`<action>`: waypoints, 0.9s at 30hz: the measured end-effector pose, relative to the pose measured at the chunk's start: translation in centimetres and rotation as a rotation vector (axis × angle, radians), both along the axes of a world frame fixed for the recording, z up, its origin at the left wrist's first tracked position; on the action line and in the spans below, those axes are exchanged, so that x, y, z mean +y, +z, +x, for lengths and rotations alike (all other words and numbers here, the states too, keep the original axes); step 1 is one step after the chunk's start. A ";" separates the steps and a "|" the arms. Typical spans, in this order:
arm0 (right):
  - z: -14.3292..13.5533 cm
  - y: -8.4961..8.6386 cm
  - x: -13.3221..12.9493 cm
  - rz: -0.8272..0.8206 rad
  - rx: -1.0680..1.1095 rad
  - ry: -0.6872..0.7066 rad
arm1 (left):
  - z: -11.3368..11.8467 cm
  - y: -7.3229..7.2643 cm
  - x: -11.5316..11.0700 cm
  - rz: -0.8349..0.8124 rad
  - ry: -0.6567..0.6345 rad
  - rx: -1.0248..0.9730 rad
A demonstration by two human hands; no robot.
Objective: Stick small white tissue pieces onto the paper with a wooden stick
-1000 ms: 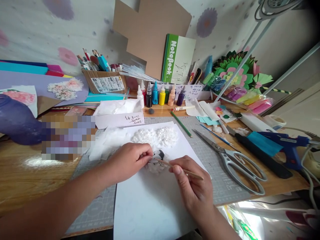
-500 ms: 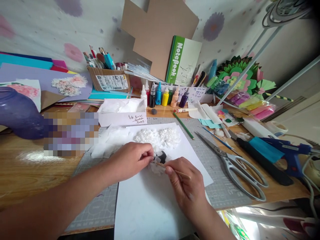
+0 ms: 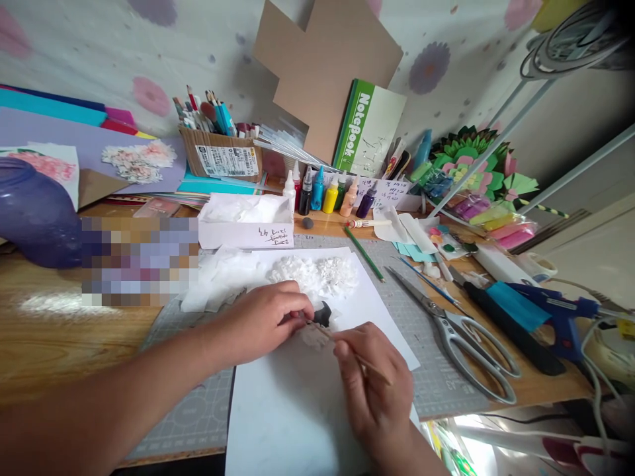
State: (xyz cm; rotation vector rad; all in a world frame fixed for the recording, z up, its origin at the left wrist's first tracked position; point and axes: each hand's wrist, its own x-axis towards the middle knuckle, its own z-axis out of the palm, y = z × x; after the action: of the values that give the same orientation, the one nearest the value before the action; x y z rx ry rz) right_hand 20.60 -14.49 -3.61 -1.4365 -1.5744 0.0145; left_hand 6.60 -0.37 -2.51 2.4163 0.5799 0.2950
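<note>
My right hand [image 3: 374, 380] is closed round a thin wooden stick [image 3: 370, 365], whose tip points up and left toward my left fingers. My left hand [image 3: 278, 317] is pinched at the stick's tip, over a dark round patch [image 3: 322, 313] with white tissue bits around it; what the fingers pinch is too small to tell. Both hands are over a white paper sheet [image 3: 288, 410]. Just beyond them two ruffled white tissue clusters [image 3: 338, 274] lie side by side on the sheet. Loose white tissue [image 3: 215, 281] lies to the left.
A white box with tissue [image 3: 245, 233] and paint bottles [image 3: 330, 195] stand behind. To the right are a green pencil [image 3: 364, 254], large scissors [image 3: 461, 337], a black-handled knife [image 3: 520, 330] and a blue glue gun [image 3: 565, 317]. A purple balloon-like object [image 3: 37, 218] is at left.
My right hand has moved slightly down and right with the stick, which now slants more steeply. My left hand has shifted a little right. The camera view has also shifted slightly.
</note>
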 end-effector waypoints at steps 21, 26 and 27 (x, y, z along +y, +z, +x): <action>0.7 -0.5 0.3 -0.052 0.044 0.107 | -6.9 3.2 7.0 0.188 0.253 0.312; 1.1 -0.3 0.3 -0.056 -0.034 0.127 | -6.7 3.3 6.3 0.203 0.234 0.371; 1.1 -0.2 0.3 -0.056 -0.041 0.123 | -6.7 3.2 6.2 0.224 0.240 0.362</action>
State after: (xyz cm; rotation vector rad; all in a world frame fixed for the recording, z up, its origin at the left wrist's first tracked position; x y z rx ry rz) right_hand 21.69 -14.15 -3.83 -1.3880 -1.7060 0.1034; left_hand -0.08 5.87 0.71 2.6371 1.0518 0.0167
